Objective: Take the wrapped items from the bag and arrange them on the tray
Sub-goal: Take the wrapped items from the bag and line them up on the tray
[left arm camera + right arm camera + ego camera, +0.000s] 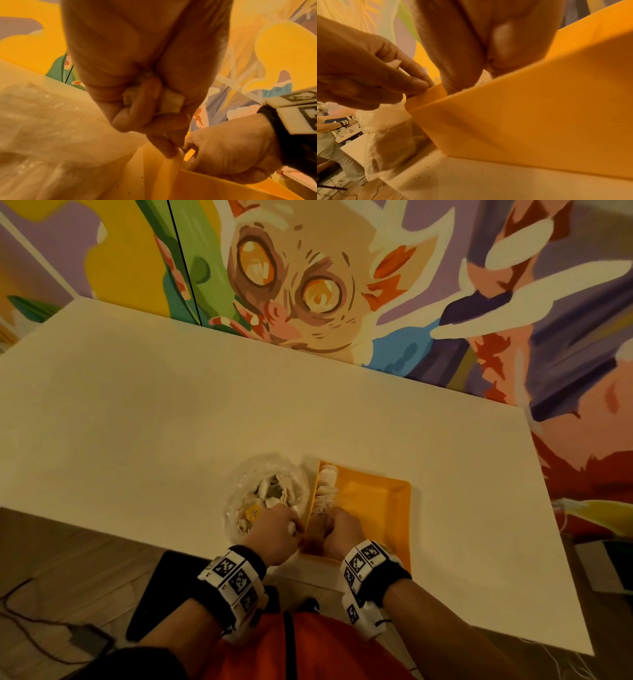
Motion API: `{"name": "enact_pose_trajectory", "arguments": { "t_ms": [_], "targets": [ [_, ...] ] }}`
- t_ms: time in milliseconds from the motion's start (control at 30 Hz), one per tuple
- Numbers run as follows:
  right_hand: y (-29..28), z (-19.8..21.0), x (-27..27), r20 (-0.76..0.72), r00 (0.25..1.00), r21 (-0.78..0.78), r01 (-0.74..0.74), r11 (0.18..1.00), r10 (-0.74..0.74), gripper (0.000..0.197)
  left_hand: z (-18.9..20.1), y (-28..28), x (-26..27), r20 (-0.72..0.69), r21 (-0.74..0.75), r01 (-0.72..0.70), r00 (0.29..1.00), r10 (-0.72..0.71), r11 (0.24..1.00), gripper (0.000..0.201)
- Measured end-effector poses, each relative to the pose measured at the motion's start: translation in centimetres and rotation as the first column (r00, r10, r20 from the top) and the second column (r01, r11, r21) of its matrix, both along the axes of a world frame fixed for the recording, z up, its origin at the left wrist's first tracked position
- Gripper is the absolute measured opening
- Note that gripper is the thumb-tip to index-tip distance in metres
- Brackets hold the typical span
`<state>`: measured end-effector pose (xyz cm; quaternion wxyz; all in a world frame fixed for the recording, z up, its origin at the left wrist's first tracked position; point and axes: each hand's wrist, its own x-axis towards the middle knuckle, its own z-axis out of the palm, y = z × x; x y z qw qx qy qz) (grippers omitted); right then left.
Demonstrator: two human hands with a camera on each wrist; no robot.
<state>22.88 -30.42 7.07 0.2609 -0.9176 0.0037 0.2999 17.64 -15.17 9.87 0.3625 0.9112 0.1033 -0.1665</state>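
Clear plastic bag (pixel 270 491) sits just left of orange tray (pixel 376 508).

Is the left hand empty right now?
No, the left hand has its fingers curled round a white wrapped item, plain in the left wrist view.

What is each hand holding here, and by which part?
Left hand encloses a white wrapped item in its curled fingers, fingertips at the tray rim. The right hand is curled inside the tray; its grip cannot be told.

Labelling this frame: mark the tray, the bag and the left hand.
tray (pixel 373 508), head view, bare floor.
bag (pixel 236 491), head view, clear left wall.
left hand (pixel 274 534), head view, back of hand.
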Motion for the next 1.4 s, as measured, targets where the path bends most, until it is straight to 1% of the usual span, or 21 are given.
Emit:
{"name": "enact_pose_trajectory", "arguments": {
  "t_ms": [67, 133, 200, 233, 267, 333, 400, 433, 500, 567, 633, 667, 800, 867, 967, 1033, 1067, 1167, 1233, 1333, 1400],
  "targets": [
    [-0.4, 0.6, -0.1, -0.009, 1.000, 0.047, -0.012, 0.999, 0.012, 0.033, 0.3, 0.2, -0.2, 0.025, -0.044, -0.057, 0.998, 0.058, 0.997, 0.012],
    [-0.8, 1.3, -0.2, 0.017, 1.000, 0.099, -0.017, 0.995, 0.016, 0.039, 0.9, 0.3, -0.3, 0.045, -0.079, -0.089, 0.995, 0.093, 0.993, 0.022],
    [-1.0, 2.2, -0.2, 0.138, 0.990, 0.143, -0.019, 0.990, -0.001, 0.029, 1.6, 0.5, -0.3, 0.056, -0.130, -0.095, 0.993, 0.103, 0.987, 0.036],
    [-1.0, 2.6, -0.2, 0.202, 0.978, 0.200, 0.001, 0.980, -0.042, 0.022, 2.0, 0.4, -0.2, 0.056, -0.150, -0.089, 0.994, 0.098, 0.985, 0.042],
    [-0.8, 3.2, -0.1, 0.235, 0.968, 0.293, 0.020, 0.956, -0.093, 0.017, 2.3, 0.4, -0.2, 0.057, -0.156, -0.077, 0.995, 0.086, 0.985, 0.047],
    [-0.3, 4.3, -0.1, 0.204, 0.967, 0.485, 0.032, 0.874, -0.149, 0.011, 2.7, 0.4, -0.1, 0.070, -0.152, -0.040, 0.996, 0.051, 0.988, 0.055],
    [0.2, 5.2, -0.1, 0.151, 0.985, 0.568, -0.015, 0.823, -0.087, 0.009, 2.9, 0.3, 0.0, 0.105, -0.173, -0.019, 0.994, 0.038, 0.985, 0.060],
    [0.4, 5.4, -0.2, 0.132, 0.991, 0.578, -0.048, 0.815, -0.035, 0.013, 3.0, 0.3, 0.0, 0.133, -0.190, -0.009, 0.990, 0.035, 0.982, 0.063],
    [0.8, 5.6, -0.5, 0.121, 0.992, 0.560, -0.105, 0.822, 0.045, 0.019, 3.1, 0.2, 0.0, 0.180, -0.216, 0.014, 0.983, 0.026, 0.976, 0.067],
    [1.0, 5.6, -0.6, 0.152, 0.986, 0.543, -0.142, 0.827, 0.070, 0.013, 3.2, 0.2, 0.1, 0.190, -0.230, 0.016, 0.981, 0.029, 0.973, 0.070],
    [1.0, 5.5, -0.6, 0.175, 0.983, 0.540, -0.142, 0.829, 0.054, 0.006, 3.3, 0.2, 0.1, 0.192, -0.249, 0.006, 0.980, 0.044, 0.968, 0.067],
    [0.9, 5.5, -0.5, 0.168, 0.985, 0.548, -0.127, 0.827, 0.040, 0.004, 3.4, 0.3, 0.0, 0.203, -0.257, -0.001, 0.978, 0.055, 0.966, 0.061],
    [0.1, 5.8, 0.0, 0.160, 0.987, 0.591, -0.084, 0.803, -0.015, 0.018, 3.3, 0.8, -0.3, 0.220, -0.347, 0.004, 0.972, 0.078, 0.938, 0.024],
    [-0.3, 6.0, 0.3, 0.177, 0.984, 0.601, -0.083, 0.795, -0.031, 0.021, 3.4, 1.2, -0.1, 0.240, -0.374, 0.017, 0.968, 0.079, 0.927, 0.012],
    [-0.7, 5.9, 0.4, 0.144, 0.989, 0.642, -0.066, 0.764, -0.036, 0.018, 3.1, 1.5, 0.3, 0.279, -0.372, 0.007, 0.955, 0.105, 0.928, 0.011],
    [-0.7, 5.7, 0.3, 0.075, 0.997, 0.670, -0.023, 0.742, -0.037, 0.024, 2.6, 1.6, 0.4, 0.276, -0.371, -0.024, 0.952, 0.135, 0.928, 0.014],
    [-0.8, 5.5, 0.3, 0.063, 0.997, 0.667, -0.007, 0.745, -0.046, 0.026, 2.4, 1.6, 0.4, 0.269, -0.381, -0.030, 0.953, 0.142, 0.924, 0.018],
    [-1.2, 4.5, 0.5, 0.109, 0.991, 0.610, -0.007, 0.793, -0.075, 0.021, 2.3, 1.3, 0.2, 0.240, -0.379, -0.007, 0.965, 0.106, 0.926, 0.014],
    [-1.7, 3.9, 0.5, 0.114, 0.991, 0.565, -0.013, 0.825, -0.062, 0.019, 2.5, 1.1, 0.1, 0.221, -0.353, 0.002, 0.972, 0.081, 0.936, 0.011],
    [-2.5, 3.1, 0.3, 0.137, 0.991, 0.438, -0.053, 0.898, -0.008, 0.028, 2.6, 1.0, 0.0, 0.195, -0.225, 0.024, 0.981, 0.020, 0.974, 0.013],
    [-2.8, 2.6, 0.1, 0.149, 0.988, 0.341, -0.099, 0.935, 0.050, 0.023, 2.3, 0.8, 0.0, 0.163, -0.132, 0.064, 0.986, -0.042, 0.989, 0.013]
  ]
}}
